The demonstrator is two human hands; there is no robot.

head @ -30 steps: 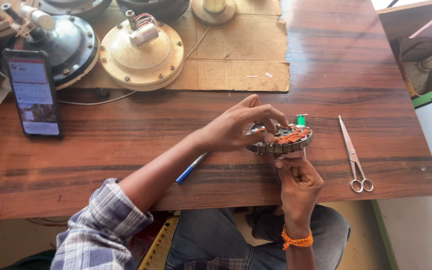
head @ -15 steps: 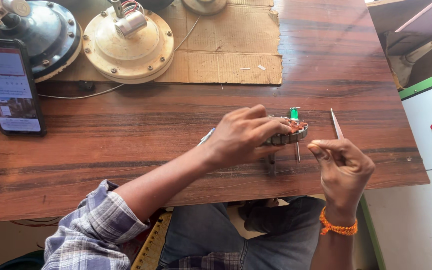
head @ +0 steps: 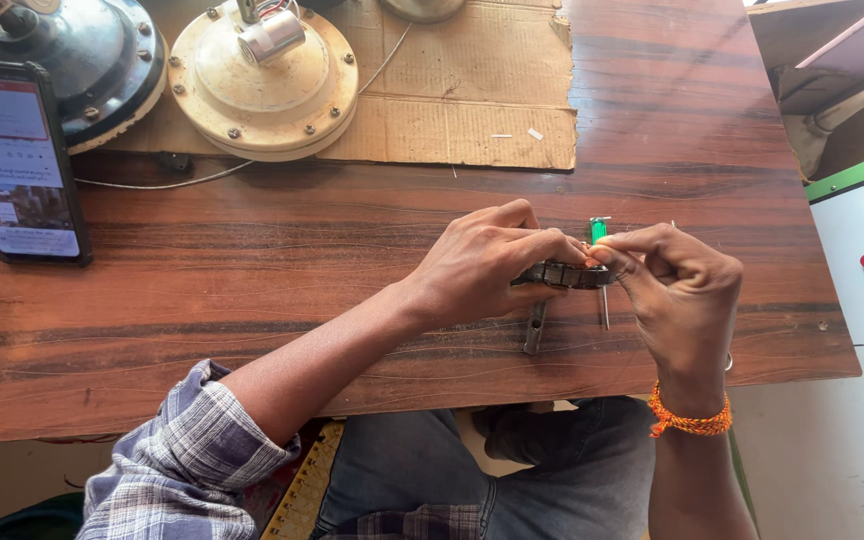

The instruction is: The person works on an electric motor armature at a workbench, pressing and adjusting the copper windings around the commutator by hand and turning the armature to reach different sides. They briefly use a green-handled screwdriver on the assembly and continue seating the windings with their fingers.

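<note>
Near the wooden surface's (head: 252, 260) front edge, both hands' grips clamp a round wound stator (head: 564, 274): left hand (head: 482, 265), right hand (head: 677, 290).

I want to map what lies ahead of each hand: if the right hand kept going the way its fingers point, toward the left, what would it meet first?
The right hand would probably first meet the round dark metal wound core, which its fingertips already touch, then the left hand gripping it.

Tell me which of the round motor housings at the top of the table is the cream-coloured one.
The cream housing sits half on the cardboard sheet, right of the dark grey housing, which lies beside the phone.
</note>
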